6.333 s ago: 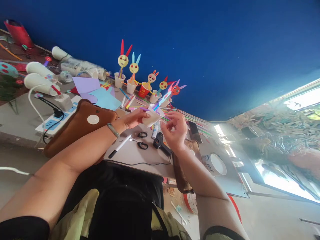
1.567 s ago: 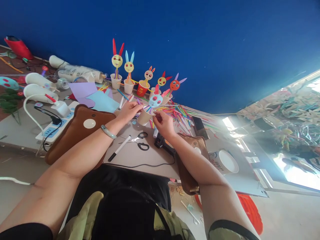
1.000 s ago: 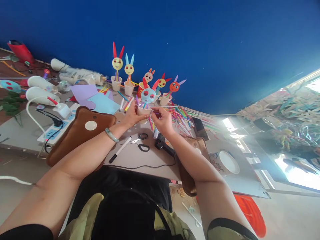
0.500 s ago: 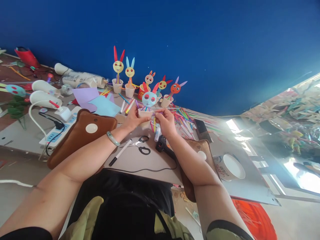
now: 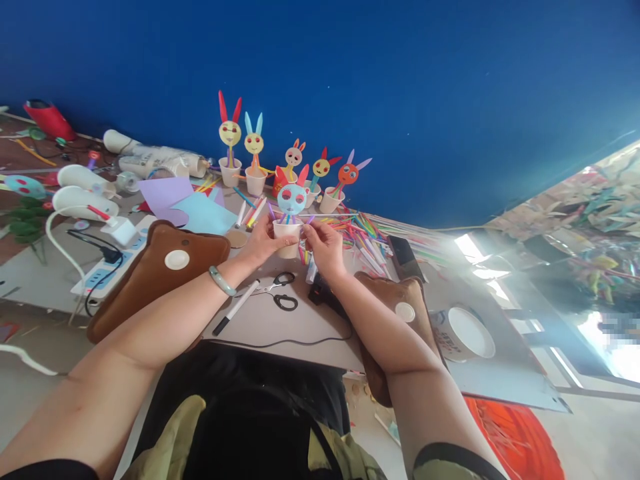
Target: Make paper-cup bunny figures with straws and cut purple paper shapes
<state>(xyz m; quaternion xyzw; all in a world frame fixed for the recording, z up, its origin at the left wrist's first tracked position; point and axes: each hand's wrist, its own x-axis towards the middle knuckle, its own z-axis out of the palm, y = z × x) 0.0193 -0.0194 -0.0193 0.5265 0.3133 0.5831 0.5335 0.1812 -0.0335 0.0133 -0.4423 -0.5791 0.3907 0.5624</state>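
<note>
Nearest us, a marker [image 5: 236,308], scissors [image 5: 283,291] and a black glue gun [image 5: 323,293] lie within easy reach on the table [image 5: 265,327]. Just beyond, our left hand [image 5: 260,243] curls around the paper cup [image 5: 287,235], steadying it upright. Our right hand [image 5: 325,245] pinches at its rim, fingertips together. A blue bunny face [image 5: 291,198] stands in the cup. Farther back, finished bunny cups [image 5: 255,180] line the blue wall [image 5: 400,80], out of the way.

Bright daylight floods in from the right of the frame; strong glare and haze wash out the lower right. Centre is sharp and evenly lit with soft shadows. Wide-angle distortion bends the edges, frame tilted, small pixelated patch far right.
</note>
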